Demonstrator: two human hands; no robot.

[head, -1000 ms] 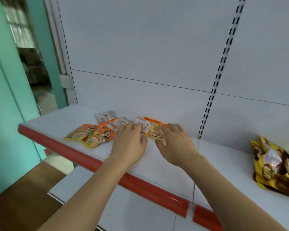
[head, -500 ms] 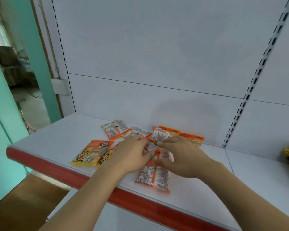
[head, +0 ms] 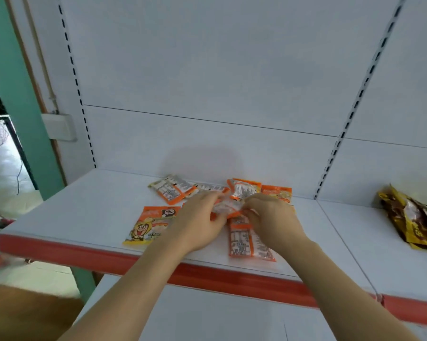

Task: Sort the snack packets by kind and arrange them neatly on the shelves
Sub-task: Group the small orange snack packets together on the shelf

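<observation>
both hands over the middle of the white shelf (head: 84, 212), between back wall and red front edge. left hand (head: 197, 222) and right hand (head: 274, 217) each pinch one small orange-and-silver packet (head: 226, 207) between them, fingers curled round its ends. two packets (head: 247, 242) lie back-up under the right wrist, toward the front edge. cartoon-face packet (head: 149, 223) just left of left hand. gold-brown bag (head: 414, 217) well apart, right end.

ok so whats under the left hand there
The left hand covers the right edge of the cartoon-face orange packet, and its fingers pinch a crinkled packet shared with the right hand. Anything else beneath the palm is hidden.
</observation>
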